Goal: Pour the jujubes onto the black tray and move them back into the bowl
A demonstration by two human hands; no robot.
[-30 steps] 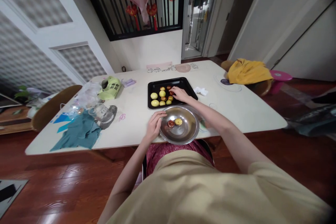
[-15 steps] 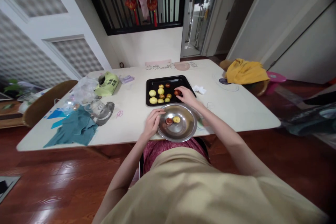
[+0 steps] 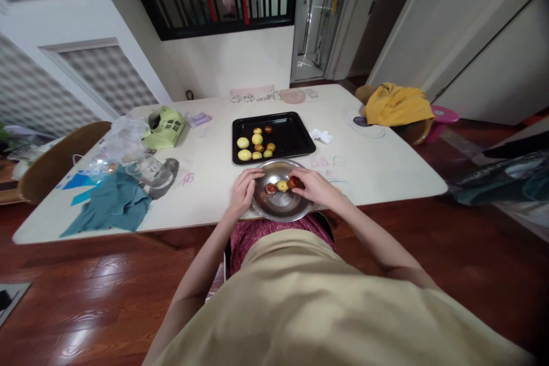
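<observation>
1. The bowl (image 3: 281, 206) sits at the middle of the table's (image 3: 210, 166) near edge, its near rim reaching or slightly passing that edge. A push toward the person, or weight on that rim, could tip it.
2. The left hand (image 3: 242, 190) lies at the bowl's left rim, fingers loosely bent over it; whether the thumb pinches the rim cannot be told. If it only rests there, a knock from the other side could turn or slide the bowl.
3. The right hand (image 3: 315, 186), fingers curled only as far as its width, has hold of a red fruit (image 3: 294, 182) over the bowl's right side. Whether the fruit touches the metal is unclear. The skin looks glossy, so a loose pinch might let it slip and roll.
4. A brown fruit (image 3: 270, 189) and a yellow fruit (image 3: 282, 186) lie in the bowl, left of the held one; a drop could knock them about.
5. Beyond the bowl's far rim is the tray (image 3: 291, 126), with nine fruits (image 3: 257, 139) gathered toward its left and near edges. A bump to its near edge could set them rolling.
6. A tissue (image 3: 321, 136) lies just off the tray's right edge.
</observation>
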